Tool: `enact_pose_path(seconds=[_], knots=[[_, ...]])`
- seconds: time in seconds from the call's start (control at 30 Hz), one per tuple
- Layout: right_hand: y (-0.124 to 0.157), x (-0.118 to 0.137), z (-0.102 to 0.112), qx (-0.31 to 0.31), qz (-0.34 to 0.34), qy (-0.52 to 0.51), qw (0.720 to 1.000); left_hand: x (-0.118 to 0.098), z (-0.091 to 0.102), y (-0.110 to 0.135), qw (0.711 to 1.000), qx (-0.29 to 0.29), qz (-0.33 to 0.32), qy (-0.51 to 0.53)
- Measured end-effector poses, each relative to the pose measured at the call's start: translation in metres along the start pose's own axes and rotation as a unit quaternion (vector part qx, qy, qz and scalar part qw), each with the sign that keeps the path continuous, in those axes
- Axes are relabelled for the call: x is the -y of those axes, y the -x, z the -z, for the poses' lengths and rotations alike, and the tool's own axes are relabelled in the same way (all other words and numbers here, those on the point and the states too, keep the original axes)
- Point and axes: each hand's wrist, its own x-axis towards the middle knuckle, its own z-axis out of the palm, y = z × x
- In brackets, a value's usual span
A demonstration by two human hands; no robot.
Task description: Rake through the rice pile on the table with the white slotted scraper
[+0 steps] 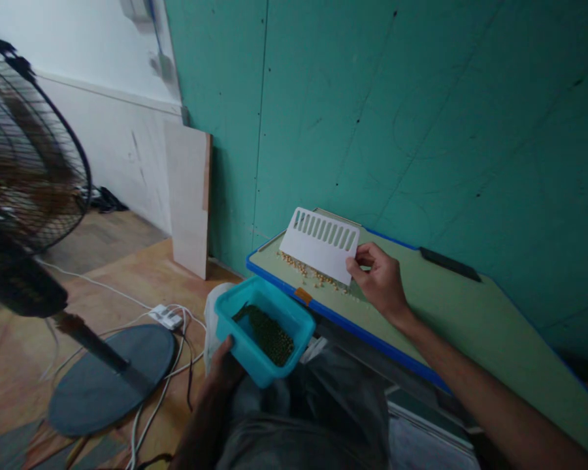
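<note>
Right hand (378,277) pinches a white scraper (318,253) behind yellow grains (302,267); left hand (226,365) grips a teal tub (249,358) beside the bench's (451,307) front edge — mouth up, probably against spilling.

Ungloved left hand (225,367), ungloved right hand (379,277), bare forearms (470,378), dark grey clothing (318,408) (creased, dimly lit)

I can't read a word, number or sign anywhere from here. Toward nine o'clock, the fan's dark motor housing (24,284) is too dim for any lettering to be made out, and the faint lines on the green wall (372,98) at one o'clock form nothing legible.
</note>
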Motion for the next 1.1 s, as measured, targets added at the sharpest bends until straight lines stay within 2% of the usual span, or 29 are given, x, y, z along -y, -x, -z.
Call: enact_pose_path(seconds=[0.7, 1.1], knots=[[-0.0046, -0.0029, 0.0035, -0.010, -0.017, -0.004, 1.000, 0.0017, 0.0037, -0.0021, 0.999, -0.028, -0.014, 0.010], [-0.0037, 0.0025, 0.0052, -0.019, -0.017, -0.018, 1.000, 0.0019, 0.0073, -0.0062, 0.999, 0.030, -0.025, -0.009]])
